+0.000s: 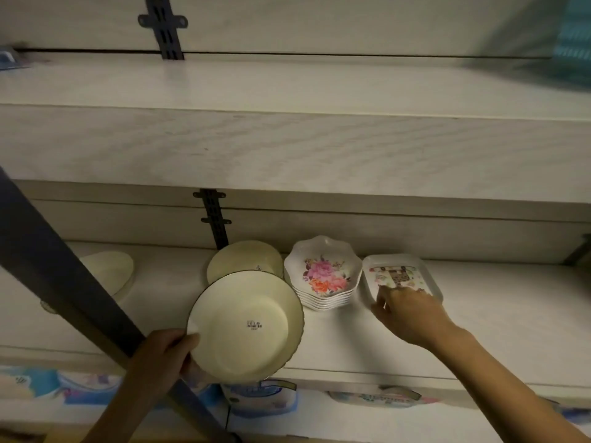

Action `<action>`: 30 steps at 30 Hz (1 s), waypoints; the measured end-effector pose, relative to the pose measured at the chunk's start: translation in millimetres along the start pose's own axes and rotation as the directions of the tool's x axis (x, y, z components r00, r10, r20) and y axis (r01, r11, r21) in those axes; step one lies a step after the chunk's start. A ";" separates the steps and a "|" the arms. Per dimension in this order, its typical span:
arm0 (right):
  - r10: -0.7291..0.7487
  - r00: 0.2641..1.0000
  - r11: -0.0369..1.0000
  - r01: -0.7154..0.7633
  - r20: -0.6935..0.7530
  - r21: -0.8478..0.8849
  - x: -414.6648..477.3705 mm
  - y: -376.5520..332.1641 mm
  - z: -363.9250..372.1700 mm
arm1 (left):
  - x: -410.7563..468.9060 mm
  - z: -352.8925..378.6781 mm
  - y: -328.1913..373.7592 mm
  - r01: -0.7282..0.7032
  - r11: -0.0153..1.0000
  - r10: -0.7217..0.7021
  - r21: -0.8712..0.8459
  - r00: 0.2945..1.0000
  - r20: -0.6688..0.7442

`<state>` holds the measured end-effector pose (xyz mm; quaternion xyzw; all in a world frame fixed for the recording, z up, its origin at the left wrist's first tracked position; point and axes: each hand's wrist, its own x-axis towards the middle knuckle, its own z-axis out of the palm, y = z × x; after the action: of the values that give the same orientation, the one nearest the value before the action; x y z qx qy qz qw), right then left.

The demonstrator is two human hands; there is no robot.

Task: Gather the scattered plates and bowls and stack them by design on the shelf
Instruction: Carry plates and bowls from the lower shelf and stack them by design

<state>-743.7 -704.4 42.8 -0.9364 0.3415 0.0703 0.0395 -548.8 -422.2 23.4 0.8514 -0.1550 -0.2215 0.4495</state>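
the cream plate [246,321] hangs tilted over the shelf [479,314] front, pinched at its rim by the left hand [166,350], in front of a matching cream stack [244,259]. a one-edge hold could let it slip. the right hand [406,310], fingers loosely spread, touches the rectangular tray [399,273] beside the floral bowls [323,276] and might nudge them.

Dim, warm light is falling from above, leaving the whole view murky and slightly grainy. The upper shelf [287,148] is casting shadow over the back of the lower shelf [495,314]. The cream plate [246,324] is catching the brightest light, with a small glare at its left rim. Wide-angle distortion is bowing the shelf edges. Blur is smearing the teal object [572,36] at top right and the packages [262,398] below.
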 end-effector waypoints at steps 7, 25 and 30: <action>-0.131 0.991 0.991 0.131 -0.016 0.034 -54.4 10.8 -14.3 | 25.0 19.0 17.2 -0.146 0.985 0.156 0.092 0.981 -0.112; -0.079 0.996 0.990 0.082 -0.032 0.112 -80.3 7.7 -14.5 | 135.8 48.3 -6.9 0.156 0.988 -0.155 -0.012 0.964 -0.216; -0.078 0.996 0.992 0.081 -0.039 0.092 -79.1 3.1 -11.9 | 133.1 46.7 -8.1 0.125 0.978 -0.092 0.166 0.976 -0.196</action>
<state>-804.4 -658.1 67.0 -0.9475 0.3074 0.0359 0.0802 -458.7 -512.0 -38.2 0.9122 -0.0844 -0.1502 0.3717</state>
